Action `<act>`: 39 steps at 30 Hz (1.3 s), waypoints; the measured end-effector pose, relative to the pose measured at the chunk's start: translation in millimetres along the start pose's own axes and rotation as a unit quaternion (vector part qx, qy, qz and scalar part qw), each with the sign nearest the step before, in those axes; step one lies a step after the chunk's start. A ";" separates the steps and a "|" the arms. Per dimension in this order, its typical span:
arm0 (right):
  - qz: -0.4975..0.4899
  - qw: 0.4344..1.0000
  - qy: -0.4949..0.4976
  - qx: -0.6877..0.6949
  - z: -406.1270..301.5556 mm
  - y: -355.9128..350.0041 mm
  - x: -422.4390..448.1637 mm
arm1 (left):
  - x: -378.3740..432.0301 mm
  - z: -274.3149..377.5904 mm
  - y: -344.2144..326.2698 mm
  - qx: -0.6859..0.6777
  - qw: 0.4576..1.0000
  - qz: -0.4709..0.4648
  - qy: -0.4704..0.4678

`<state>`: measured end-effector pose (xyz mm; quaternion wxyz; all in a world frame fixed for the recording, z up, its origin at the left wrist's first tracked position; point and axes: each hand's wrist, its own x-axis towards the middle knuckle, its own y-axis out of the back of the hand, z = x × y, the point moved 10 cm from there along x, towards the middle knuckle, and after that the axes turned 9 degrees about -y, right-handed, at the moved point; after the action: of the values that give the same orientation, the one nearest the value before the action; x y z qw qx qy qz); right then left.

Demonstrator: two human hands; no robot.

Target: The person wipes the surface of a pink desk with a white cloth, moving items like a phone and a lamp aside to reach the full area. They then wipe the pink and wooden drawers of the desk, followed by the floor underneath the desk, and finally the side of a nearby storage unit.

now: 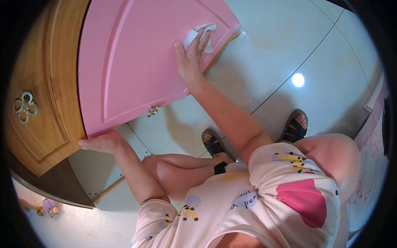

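Note:
My right hand (190,59) presses a thin white cloth (209,27) flat against the pink cabinet door (145,62), near the door's far lower corner. The fingers lie spread over the cloth, and the thumb rests apart on the bare pink surface. At the door's near edge, my left hand (104,142) holds the corner where the pink door meets the brown wooden front (63,93). Its thumb lies along the wood, while the other fingers are hidden behind the edge. A small brass-coloured knob (153,111) sticks out from the pink door's edge moulding.
A four-loop metal handle (25,108) sits on the wooden front. Below it shows a dark curved cabinet edge (62,201). Small plush toys (49,207) are at the lower left. My sandalled feet (214,144) rest on glossy tiles (279,52). Floral fabric (369,173) hangs at the right.

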<state>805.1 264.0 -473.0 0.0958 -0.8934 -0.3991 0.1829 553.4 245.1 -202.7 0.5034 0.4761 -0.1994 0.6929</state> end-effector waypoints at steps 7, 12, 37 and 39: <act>-0.003 1.000 0.012 0.010 2.3 -1.3 0.9 | -0.8 -2.8 2.2 0.005 1.000 -0.002 0.003; 0.005 0.999 0.031 0.039 0.2 0.2 1.3 | 0.5 -0.2 0.2 0.003 1.000 -0.010 -0.008; 0.010 0.999 0.029 0.017 -6.7 2.1 -0.1 | 1.6 1.6 -1.6 -0.006 1.000 -0.014 -0.001; 0.009 0.998 0.056 0.019 -4.1 3.2 1.0 | 1.1 0.8 -1.1 -0.011 1.000 -0.011 0.005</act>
<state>809.5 262.6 -470.5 0.1339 -0.9036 -0.3817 0.1407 554.7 245.6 -201.6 0.5171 0.4693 -0.1993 0.6875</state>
